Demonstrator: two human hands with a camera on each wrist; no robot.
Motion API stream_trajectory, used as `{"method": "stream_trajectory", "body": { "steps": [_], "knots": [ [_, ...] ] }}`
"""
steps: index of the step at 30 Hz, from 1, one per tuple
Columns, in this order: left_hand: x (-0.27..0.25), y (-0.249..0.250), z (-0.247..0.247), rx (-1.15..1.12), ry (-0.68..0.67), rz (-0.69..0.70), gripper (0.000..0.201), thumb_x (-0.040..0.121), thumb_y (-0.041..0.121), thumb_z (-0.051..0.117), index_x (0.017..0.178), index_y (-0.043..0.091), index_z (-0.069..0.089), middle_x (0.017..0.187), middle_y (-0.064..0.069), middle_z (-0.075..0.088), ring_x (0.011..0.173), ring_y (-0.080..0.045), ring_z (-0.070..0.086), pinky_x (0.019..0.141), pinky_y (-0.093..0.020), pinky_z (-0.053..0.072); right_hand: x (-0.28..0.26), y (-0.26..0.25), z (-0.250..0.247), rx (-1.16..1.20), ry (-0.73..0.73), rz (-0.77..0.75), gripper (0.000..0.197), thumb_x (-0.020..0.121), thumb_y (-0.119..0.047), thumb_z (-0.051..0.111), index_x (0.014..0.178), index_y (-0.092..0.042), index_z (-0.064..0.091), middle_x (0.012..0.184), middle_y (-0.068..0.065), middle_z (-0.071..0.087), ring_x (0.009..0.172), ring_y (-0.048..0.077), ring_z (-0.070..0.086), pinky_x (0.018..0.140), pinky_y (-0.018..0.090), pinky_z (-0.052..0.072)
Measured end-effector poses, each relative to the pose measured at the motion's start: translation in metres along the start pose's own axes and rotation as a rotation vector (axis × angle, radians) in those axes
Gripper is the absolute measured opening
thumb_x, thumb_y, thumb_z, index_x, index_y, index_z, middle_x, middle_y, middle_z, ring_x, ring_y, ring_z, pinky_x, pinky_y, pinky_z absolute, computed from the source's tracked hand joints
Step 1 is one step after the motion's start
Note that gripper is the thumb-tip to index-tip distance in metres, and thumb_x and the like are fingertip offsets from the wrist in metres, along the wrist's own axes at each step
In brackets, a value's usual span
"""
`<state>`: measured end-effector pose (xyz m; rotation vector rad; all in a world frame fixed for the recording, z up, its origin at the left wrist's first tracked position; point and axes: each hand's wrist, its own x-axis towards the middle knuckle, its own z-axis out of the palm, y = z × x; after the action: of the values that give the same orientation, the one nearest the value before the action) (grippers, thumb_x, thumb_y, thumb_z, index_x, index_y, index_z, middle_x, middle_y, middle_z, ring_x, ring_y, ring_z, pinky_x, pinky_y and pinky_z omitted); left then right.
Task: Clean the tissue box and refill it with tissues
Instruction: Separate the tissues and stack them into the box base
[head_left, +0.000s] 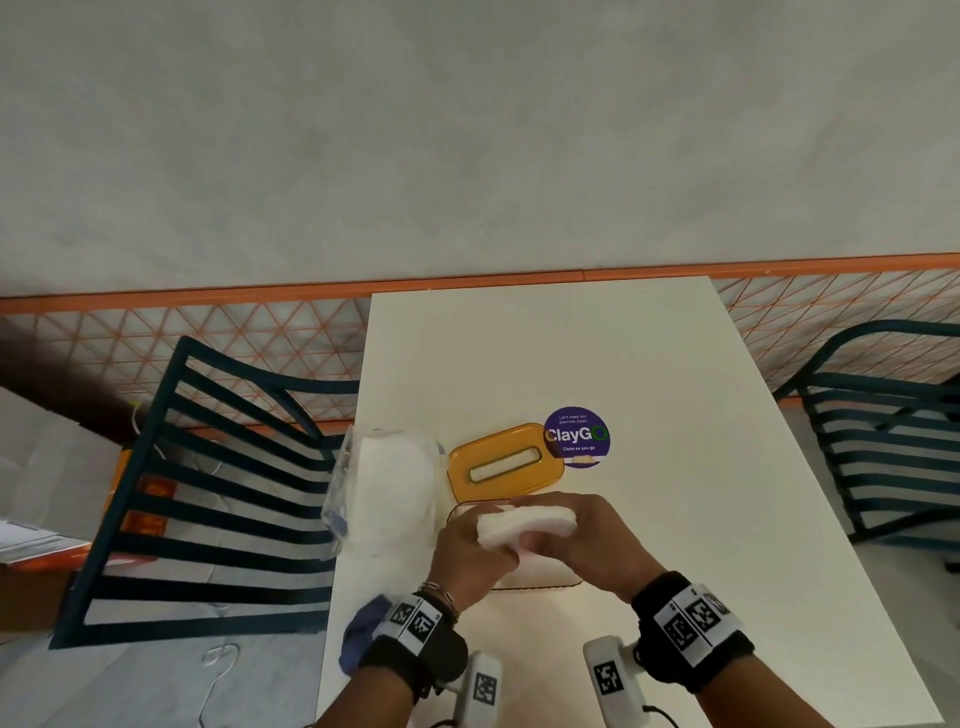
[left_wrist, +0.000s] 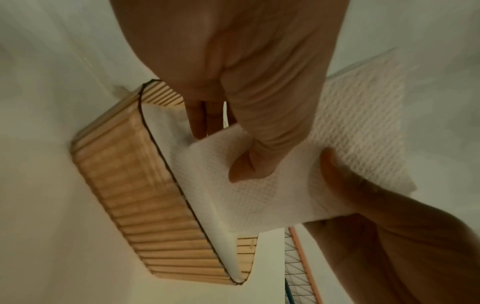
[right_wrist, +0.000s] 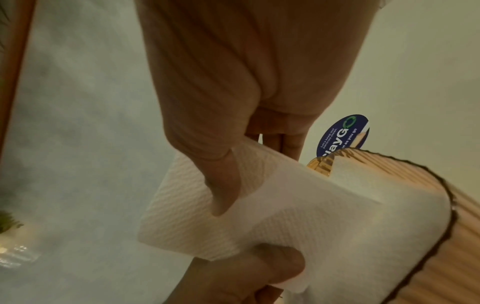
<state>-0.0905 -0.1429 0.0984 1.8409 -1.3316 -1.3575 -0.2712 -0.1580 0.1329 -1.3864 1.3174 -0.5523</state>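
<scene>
Both hands hold a stack of white tissues (head_left: 524, 525) just above the open tissue box (head_left: 545, 577), a ribbed amber box with a dark rim (left_wrist: 124, 185) (right_wrist: 441, 246). My left hand (head_left: 485, 540) grips the stack's left end, thumb on top (left_wrist: 249, 164). My right hand (head_left: 556, 530) grips the right end, its thumb (right_wrist: 223, 185) pressed into the paper. White tissue shows inside the box (left_wrist: 161, 127). The box's amber lid (head_left: 506, 464) with its slot lies flat just behind. A torn plastic pack of tissues (head_left: 387, 493) lies to the left.
A blue cloth (head_left: 358, 634) lies at the white table's (head_left: 623, 364) left edge near my left wrist. A round purple ClayGo sticker (head_left: 576, 436) is beside the lid. Dark slatted chairs stand left (head_left: 208, 493) and right (head_left: 883, 441). A wall runs behind the table.
</scene>
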Motion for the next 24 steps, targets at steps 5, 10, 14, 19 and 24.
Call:
{"method": "stream_trajectory", "body": {
  "steps": [5, 10, 14, 19, 24],
  "knots": [
    [0.004, 0.002, -0.005, -0.034, -0.046, -0.03, 0.036, 0.076, 0.028, 0.088, 0.102, 0.036, 0.065, 0.1, 0.015, 0.069, 0.097, -0.01, 0.066, 0.079, -0.019, 0.052, 0.002, -0.012, -0.006, 0.106, 0.061, -0.028, 0.026, 0.085, -0.024, 0.08, 0.11, -0.023, 0.075, 0.107, -0.003, 0.078, 0.1, 0.017, 0.073, 0.092, 0.042, 0.059],
    [0.009, -0.005, -0.028, -0.552, -0.095, -0.144, 0.045, 0.073, 0.026, 0.091, 0.114, 0.017, 0.075, 0.111, -0.007, 0.079, 0.107, -0.031, 0.073, 0.098, -0.052, 0.058, 0.004, -0.018, -0.027, 0.447, 0.165, 0.066, 0.03, 0.082, -0.018, 0.083, 0.11, -0.011, 0.076, 0.108, 0.011, 0.077, 0.105, 0.034, 0.071, 0.092, 0.051, 0.057],
    [0.011, -0.015, -0.032, -0.924, -0.151, -0.296, 0.04, 0.091, 0.018, 0.074, 0.13, 0.013, 0.067, 0.125, -0.012, 0.074, 0.119, -0.033, 0.069, 0.107, -0.057, 0.051, 0.007, -0.001, -0.034, 0.288, 0.086, 0.208, 0.026, 0.083, -0.015, 0.082, 0.108, -0.014, 0.077, 0.102, 0.002, 0.08, 0.1, 0.026, 0.075, 0.085, 0.037, 0.06],
    [0.008, -0.018, -0.024, -0.467, -0.015, -0.344, 0.032, 0.097, 0.011, 0.064, 0.128, 0.017, 0.066, 0.113, -0.003, 0.077, 0.105, -0.026, 0.072, 0.086, -0.042, 0.061, 0.011, 0.03, -0.019, -0.108, 0.006, 0.373, 0.029, 0.078, -0.026, 0.078, 0.105, -0.02, 0.071, 0.101, -0.002, 0.076, 0.095, 0.022, 0.072, 0.088, 0.044, 0.06],
    [0.006, -0.009, -0.021, -0.12, 0.085, -0.267, 0.06, 0.096, 0.002, 0.06, 0.15, 0.02, 0.042, 0.151, -0.008, 0.05, 0.138, -0.028, 0.05, 0.108, -0.037, 0.048, 0.019, 0.04, -0.002, -0.349, 0.023, 0.455, 0.032, 0.088, -0.031, 0.067, 0.113, -0.012, 0.06, 0.109, 0.001, 0.063, 0.099, 0.02, 0.06, 0.082, 0.032, 0.051]
  ]
}}
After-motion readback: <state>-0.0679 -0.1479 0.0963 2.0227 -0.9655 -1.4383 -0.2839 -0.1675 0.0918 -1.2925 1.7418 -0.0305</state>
